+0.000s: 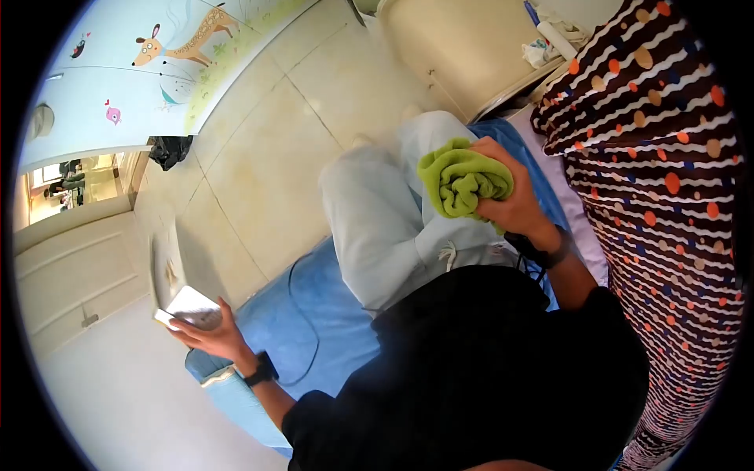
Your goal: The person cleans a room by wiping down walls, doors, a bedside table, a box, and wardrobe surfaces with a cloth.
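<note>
My right hand (514, 192) is closed around a bundled lime-green cloth (463, 180), held above my lap. The cloth is rolled into folds, and a small end hangs below my fingers. Out to the left, my left hand (212, 334) grips a white rectangular, box-like object (192, 302) with a bright top and a greyish patterned patch. My thumb and fingers are on its near edges; I cannot make out exactly what it is.
I sit on a blue-covered bed (338, 314) with a thin dark cable (318, 337) on it. A brown dotted curtain (660, 180) hangs at right. A beige cabinet (448, 47) stands ahead. A black bag (169, 151) lies beside the deer-decorated wall (94, 94). Tiled floor (267, 118) lies between.
</note>
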A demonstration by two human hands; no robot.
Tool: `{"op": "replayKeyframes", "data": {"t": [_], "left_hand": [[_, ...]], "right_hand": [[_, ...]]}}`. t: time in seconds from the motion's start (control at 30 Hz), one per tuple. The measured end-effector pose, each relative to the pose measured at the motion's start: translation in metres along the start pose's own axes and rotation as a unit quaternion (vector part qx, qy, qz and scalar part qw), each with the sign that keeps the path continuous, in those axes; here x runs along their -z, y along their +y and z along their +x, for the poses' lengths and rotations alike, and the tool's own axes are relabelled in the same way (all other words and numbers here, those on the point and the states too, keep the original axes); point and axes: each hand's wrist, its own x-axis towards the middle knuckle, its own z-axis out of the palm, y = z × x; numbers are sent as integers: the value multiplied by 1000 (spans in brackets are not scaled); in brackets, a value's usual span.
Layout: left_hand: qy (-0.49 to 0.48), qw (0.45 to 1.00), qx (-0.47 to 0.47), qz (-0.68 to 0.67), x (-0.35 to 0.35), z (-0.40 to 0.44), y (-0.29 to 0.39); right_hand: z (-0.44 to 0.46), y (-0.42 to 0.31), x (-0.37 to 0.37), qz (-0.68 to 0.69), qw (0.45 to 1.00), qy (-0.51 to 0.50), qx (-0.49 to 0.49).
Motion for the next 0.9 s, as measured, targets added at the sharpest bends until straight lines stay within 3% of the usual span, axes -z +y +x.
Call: {"op": "replayKeyframes", "data": {"t": [0.03, 0.1, 0.17, 0.2, 0.23, 0.27, 0.33, 0.37, 0.4, 0.53, 0.57, 0.63, 0.7, 0.77, 0.87, 0.9], "left_hand": [[-17, 993, -36, 110, 1, -17, -25], [-99, 956, 48, 274, 8, -65, -60], [-186, 908, 82, 365, 20, -115, -78], [-203, 894, 54, 395, 20, -150, -97], [-326, 834, 120, 429, 18, -189, -110], [-401, 797, 158, 424, 21, -215, -101], [-463, 815, 151, 314, 13, -295, -123], [-478, 843, 148, 194, 3, -325, -131], [-538, 779, 205, 250, 5, -305, -87], [-528, 740, 327, 258, -23, -245, -54], [-496, 782, 303, 225, -25, -209, -33], [-428, 883, 166, 98, -57, -169, -35], [-371, 923, 47, -91, -98, -111, -10], [-381, 842, 202, -324, -118, -30, 88], [-367, 833, -10, -414, -135, 67, 235], [-376, 792, -30, -480, -144, 84, 280]], "right_hand": [[2, 4, 0, 0, 1000, 0, -3], [4, 11, 2, -3, 1000, -2, -11], [6, 15, 5, 9, 999, 7, -33], [8, 17, 5, 23, 998, 16, -50], [11, 20, 7, 37, 997, 26, -67], [12, 23, 9, 37, 996, 31, -75], [17, 32, 16, 36, 994, 44, -89], [20, 36, 19, 41, 993, 52, -95], [22, 39, 23, 44, 992, 62, -101], [34, 48, 40, 43, 985, 88, -141], [39, 49, 45, 40, 983, 100, -151], [51, 52, 55, 37, 977, 126, -171], [71, 68, 68, -35, 979, 151, -131], [92, 90, 82, -70, 973, 179, -128], [126, 130, 102, -203, 956, 194, -82], [136, 143, 107, -190, 957, 194, -102]]}}
